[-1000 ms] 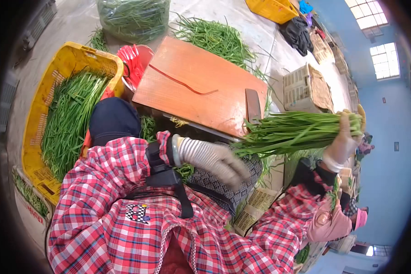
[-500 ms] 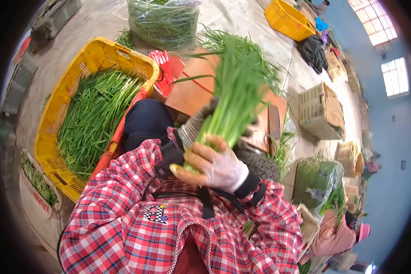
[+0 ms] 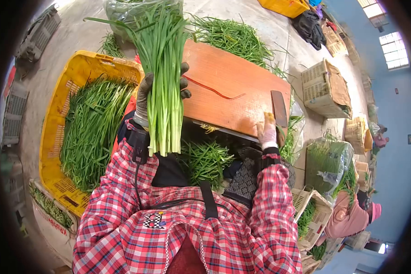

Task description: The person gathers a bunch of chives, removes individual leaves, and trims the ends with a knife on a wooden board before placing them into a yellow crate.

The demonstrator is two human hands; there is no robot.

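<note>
My left hand [image 3: 144,102], in a dark grey glove, is closed around a bunch of garlic chives [image 3: 165,91]. The bunch stands upright with pale cut ends down and leaves up, above the left edge of an orange-brown board [image 3: 230,75]. My right hand [image 3: 267,131], in a whitish glove with stained fingertips, rests at the board's near right edge. Its fingers are stretched out and hold nothing I can see. Just beside them a knife with a dark wide blade [image 3: 279,108] lies on the board. A thin red strip [image 3: 214,89] lies across the board.
To my left stands a yellow crate [image 3: 50,150] of chives. More chives lie on my lap [image 3: 208,160] and on the floor behind the board [image 3: 233,39]. Bagged chives [image 3: 326,164] and pale crates [image 3: 324,91] line the right. A person in pink [image 3: 345,214] sits there.
My right hand has let go of the chives and moved right to the board beside the knife. My left hand has carried the bunch left and up, now steady and upright.
</note>
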